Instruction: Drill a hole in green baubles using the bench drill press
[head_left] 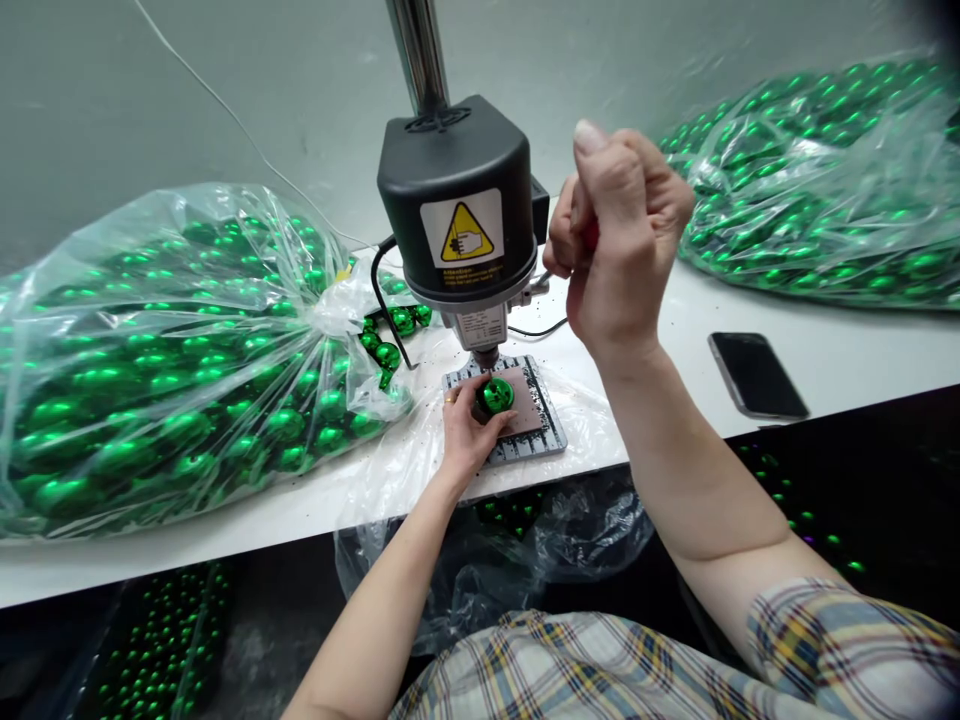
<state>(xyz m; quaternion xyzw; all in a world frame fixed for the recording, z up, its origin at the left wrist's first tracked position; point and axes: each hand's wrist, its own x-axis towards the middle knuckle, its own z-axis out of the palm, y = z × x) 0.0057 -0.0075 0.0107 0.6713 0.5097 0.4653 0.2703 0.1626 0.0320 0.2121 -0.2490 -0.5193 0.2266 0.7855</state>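
A shiny green ball (497, 395) sits on the pinkish plate (529, 400) over the slotted metal base (553, 436), below the chuck of a black bench drill press (454, 190). My left hand (466, 425) is closed around the ball's left side, thumb in front and fingers behind. Raised at the right of the drill head, my right hand (621, 235) is wrapped round the press's handle. A bit of red shows between its fingers, and most of the handle is hidden. The chuck's tip comes down just behind the ball, and I cannot tell whether they touch.
A clear bag of green balls (165, 380) lies left, its tied neck close to several loose green balls (387, 355). Another bag (825, 190) lies back right. A phone (757, 375) rests near the table edge. Plastic sheeting (525, 560) hangs below. Dark shavings surround the base.
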